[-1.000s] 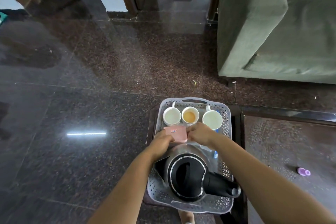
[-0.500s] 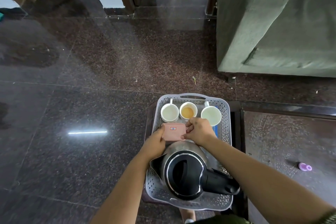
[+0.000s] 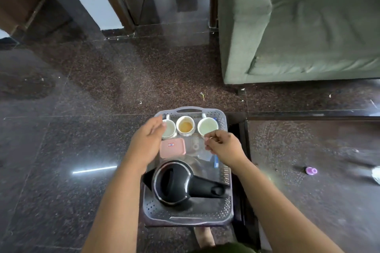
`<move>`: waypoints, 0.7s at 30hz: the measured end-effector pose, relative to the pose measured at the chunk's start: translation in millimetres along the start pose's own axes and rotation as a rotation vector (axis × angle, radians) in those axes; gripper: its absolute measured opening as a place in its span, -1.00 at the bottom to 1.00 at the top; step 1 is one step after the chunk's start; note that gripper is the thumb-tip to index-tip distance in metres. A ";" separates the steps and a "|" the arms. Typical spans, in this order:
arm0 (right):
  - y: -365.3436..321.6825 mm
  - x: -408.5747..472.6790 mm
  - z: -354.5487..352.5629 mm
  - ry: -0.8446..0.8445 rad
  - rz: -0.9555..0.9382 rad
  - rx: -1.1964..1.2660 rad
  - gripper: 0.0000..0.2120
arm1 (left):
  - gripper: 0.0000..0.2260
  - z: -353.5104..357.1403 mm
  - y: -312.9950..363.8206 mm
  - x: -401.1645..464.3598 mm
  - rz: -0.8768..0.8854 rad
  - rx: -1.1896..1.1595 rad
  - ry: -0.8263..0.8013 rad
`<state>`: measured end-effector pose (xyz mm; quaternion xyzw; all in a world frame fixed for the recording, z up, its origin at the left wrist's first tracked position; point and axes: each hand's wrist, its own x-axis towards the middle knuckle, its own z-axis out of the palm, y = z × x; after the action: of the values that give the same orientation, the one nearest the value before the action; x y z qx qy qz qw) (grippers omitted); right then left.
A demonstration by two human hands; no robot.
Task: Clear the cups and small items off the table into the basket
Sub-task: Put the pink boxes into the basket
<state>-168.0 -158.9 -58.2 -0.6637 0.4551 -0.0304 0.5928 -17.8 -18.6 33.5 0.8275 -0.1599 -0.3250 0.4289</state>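
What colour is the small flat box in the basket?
Pale pink box, with a small red-and-white label, seen in the head view.

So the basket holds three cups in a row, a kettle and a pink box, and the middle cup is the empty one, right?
Not quite. In the head view the middle cup holds brownish liquid; its neighbours look pale inside. The three cups, kettle and pink box are in the basket as you say.

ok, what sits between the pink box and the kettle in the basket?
Nothing; in the head view the pink box lies just beyond the black kettle, with only a narrow strip of basket floor between them.
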 end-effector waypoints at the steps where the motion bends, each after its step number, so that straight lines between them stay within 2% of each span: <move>1: 0.5 -5.9 -9.8 0.048 -0.013 0.033 -0.90 | -0.71 6.5 17.4 -5.8 0.066 -0.023 0.012; 5: 22.9 -44.4 -57.6 0.212 -0.058 0.042 -0.98 | -0.78 77.2 59.3 -41.0 0.274 -0.035 -0.039; 7: 48.7 -74.4 -90.3 0.299 -0.036 0.046 -0.93 | -0.75 134.6 63.7 -67.7 0.343 0.020 -0.120; 12: 92.6 -138.9 -208.7 0.512 0.037 0.125 -0.87 | -0.66 277.0 76.1 -136.6 0.308 0.120 -0.296; 15: 132.1 -190.4 -283.0 0.602 0.068 0.147 -0.83 | -0.58 360.4 89.4 -201.1 0.241 0.052 -0.341; 17: 162.7 -227.8 -333.2 0.661 0.110 0.148 -0.80 | -0.63 415.4 104.8 -244.3 0.219 0.016 -0.417; 20: 206.0 -272.0 -399.8 0.731 0.178 0.127 -0.78 | -0.86 490.4 120.9 -290.4 0.266 0.078 -0.461; 21: 218.7 -282.9 -417.9 0.750 0.198 0.127 -0.78 | -0.74 513.4 122.4 -299.7 0.294 0.102 -0.469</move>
<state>-699.8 -269.5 28.4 -0.5214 0.6991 -0.2415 0.4254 -583.7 -238.0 37.1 0.7181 -0.3893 -0.4334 0.3807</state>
